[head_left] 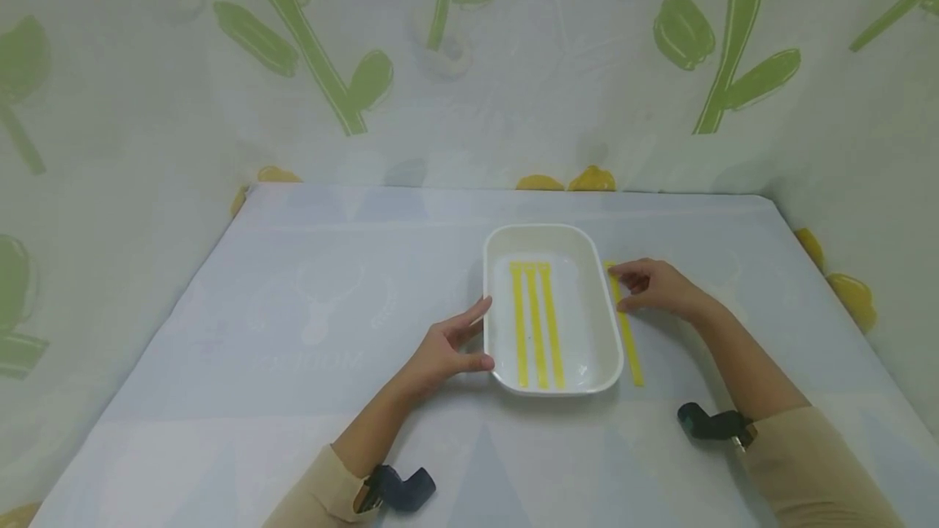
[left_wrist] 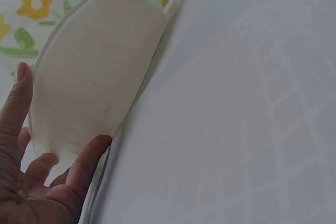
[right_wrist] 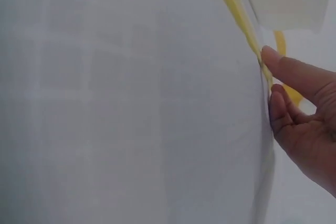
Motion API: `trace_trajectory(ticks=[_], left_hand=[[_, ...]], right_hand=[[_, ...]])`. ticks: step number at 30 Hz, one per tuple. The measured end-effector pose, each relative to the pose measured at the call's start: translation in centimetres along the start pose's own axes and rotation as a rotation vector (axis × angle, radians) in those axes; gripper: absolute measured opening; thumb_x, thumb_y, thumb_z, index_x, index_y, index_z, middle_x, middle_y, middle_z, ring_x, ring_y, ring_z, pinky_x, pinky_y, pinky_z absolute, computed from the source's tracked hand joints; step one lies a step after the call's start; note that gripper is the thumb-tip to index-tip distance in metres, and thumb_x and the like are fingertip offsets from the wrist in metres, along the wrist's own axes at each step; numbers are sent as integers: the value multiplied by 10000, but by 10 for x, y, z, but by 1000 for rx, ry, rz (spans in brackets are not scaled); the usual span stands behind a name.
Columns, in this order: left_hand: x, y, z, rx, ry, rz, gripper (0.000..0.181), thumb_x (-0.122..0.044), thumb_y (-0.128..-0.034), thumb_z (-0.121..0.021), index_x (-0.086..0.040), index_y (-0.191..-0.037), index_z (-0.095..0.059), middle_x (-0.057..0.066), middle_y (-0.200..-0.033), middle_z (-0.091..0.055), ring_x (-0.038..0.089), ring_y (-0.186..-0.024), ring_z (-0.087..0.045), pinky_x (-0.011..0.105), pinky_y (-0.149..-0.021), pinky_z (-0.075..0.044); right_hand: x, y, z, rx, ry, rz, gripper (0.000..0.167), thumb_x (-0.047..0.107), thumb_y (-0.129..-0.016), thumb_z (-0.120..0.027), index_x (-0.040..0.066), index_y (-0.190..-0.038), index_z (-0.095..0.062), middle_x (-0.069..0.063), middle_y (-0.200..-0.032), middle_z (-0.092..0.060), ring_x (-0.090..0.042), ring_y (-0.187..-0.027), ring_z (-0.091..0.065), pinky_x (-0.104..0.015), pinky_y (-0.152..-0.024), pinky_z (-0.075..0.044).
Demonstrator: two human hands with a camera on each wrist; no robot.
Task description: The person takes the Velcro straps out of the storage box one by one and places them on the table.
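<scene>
A white rectangular tray point(head_left: 587, 349) with rounded corners stands on the table. Three yellow strips point(head_left: 535, 324) lie inside it, side by side, wider at their far ends. My left hand point(head_left: 447, 349) rests against the tray's left side, thumb near the front corner, fingers spread along the rim. The left wrist view shows those fingers touching the tray's outer wall point(left_wrist: 100, 66). Another yellow strip point(head_left: 631, 349) lies on the table, just right of the tray. My right hand point(head_left: 660, 288) touches its upper part, thumb and bent fingertips point(right_wrist: 270, 56) apart along it.
The table point(head_left: 308, 389) has a pale cloth with faint printed patterns. Behind it hangs a white curtain point(head_left: 543, 104) with green leaves and yellow flowers. Dark wrist devices point(head_left: 403, 489) sit at both sleeve cuffs.
</scene>
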State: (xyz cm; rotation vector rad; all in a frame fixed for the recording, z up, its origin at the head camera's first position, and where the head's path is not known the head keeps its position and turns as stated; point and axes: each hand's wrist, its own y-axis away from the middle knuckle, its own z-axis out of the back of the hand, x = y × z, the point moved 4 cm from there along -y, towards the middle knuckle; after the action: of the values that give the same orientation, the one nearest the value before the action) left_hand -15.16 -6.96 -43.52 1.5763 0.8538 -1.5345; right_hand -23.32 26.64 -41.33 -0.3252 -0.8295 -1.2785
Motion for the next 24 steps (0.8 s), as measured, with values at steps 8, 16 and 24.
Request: trace_trajectory(ticks=[8,16,24], left_hand=[[-1,0,0,-2,-12,-3,970,-402,-629,-847,-220,-1456,-374,-128,-1521,-289,183,-1403,-303,385,-1113,-294],[-2,0,0,-5,-9,9,948,-362,-641,-852,-238,-1453,-378,-143,-1517,-293,168,-1403,-300,376,-1113,-295],[0,0,0,-8,7,3,998,-413,-604,-852,-205,-1456,-376,-106,-1522,-304,207,-1405,-299,378,-1118,-283]], right_hand=[[3,5,10,-28,-172,-56,656,212,-815,-753,26,-1375,-464,-196,-1253,-511,-227,-1016,-483,-120,-752,-474],[21,7,20,-76,-246,-45,626,141,-843,-718,35,-1394,-440,-198,-1268,-477,-161,-991,-486,-116,-762,-480],[47,10,24,-69,-226,-26,627,177,-853,-711,51,-1402,-435,-204,-1311,-477,-192,-1042,-504,-116,-787,-479]])
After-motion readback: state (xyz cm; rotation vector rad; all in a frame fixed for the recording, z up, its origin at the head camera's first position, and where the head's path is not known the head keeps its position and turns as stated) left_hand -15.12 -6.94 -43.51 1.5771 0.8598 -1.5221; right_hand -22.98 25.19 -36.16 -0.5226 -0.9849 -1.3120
